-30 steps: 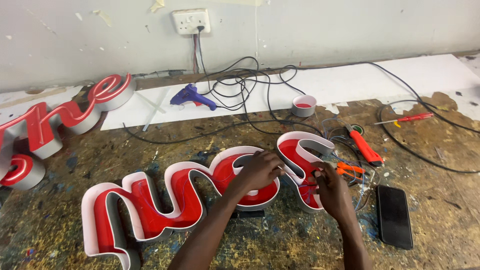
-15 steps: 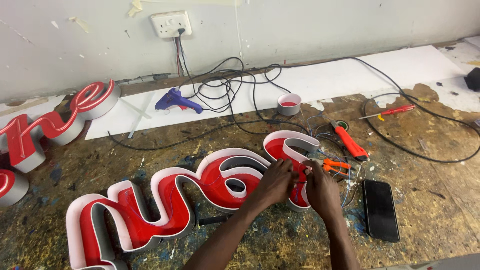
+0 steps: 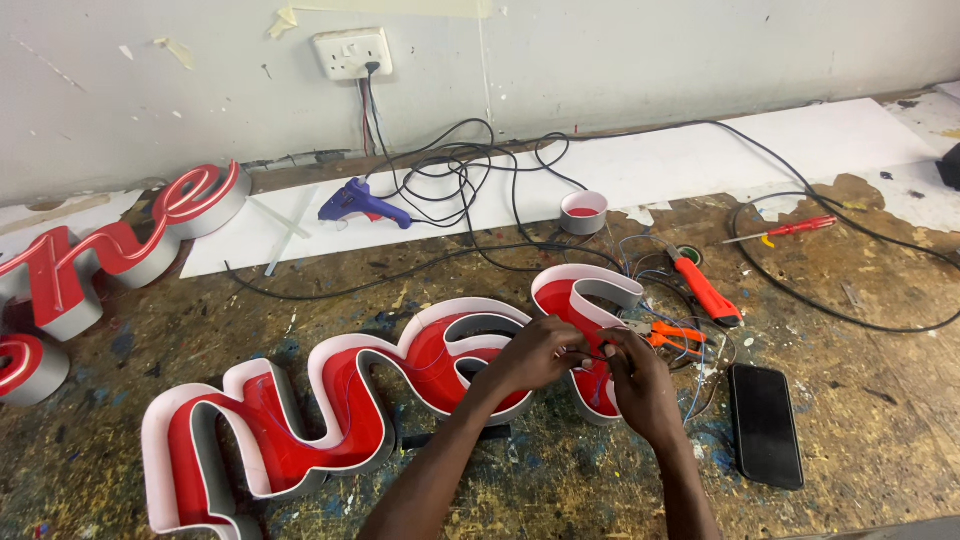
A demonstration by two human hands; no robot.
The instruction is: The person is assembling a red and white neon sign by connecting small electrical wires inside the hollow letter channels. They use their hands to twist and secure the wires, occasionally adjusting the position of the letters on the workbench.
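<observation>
On the far left a second red sign piece (image 3: 110,245) lies clear of the work. The long red script sign (image 3: 330,420) lies face-up across the paint-spattered desk (image 3: 860,420), and both hands meet over its right end. The left hand (image 3: 535,352) is curled nearly shut, fingertips pinching a thin wire (image 3: 592,353); the right hand (image 3: 640,385) is curled the same way, gripping the wire's other side. A hard tug could snap the fine strand or pull it loose inside the sign. Just right lie orange pliers (image 3: 668,336) amid loose wires (image 3: 700,375); a sleeve or wrist could snag them and drag the black phone (image 3: 765,425) nearby.
</observation>
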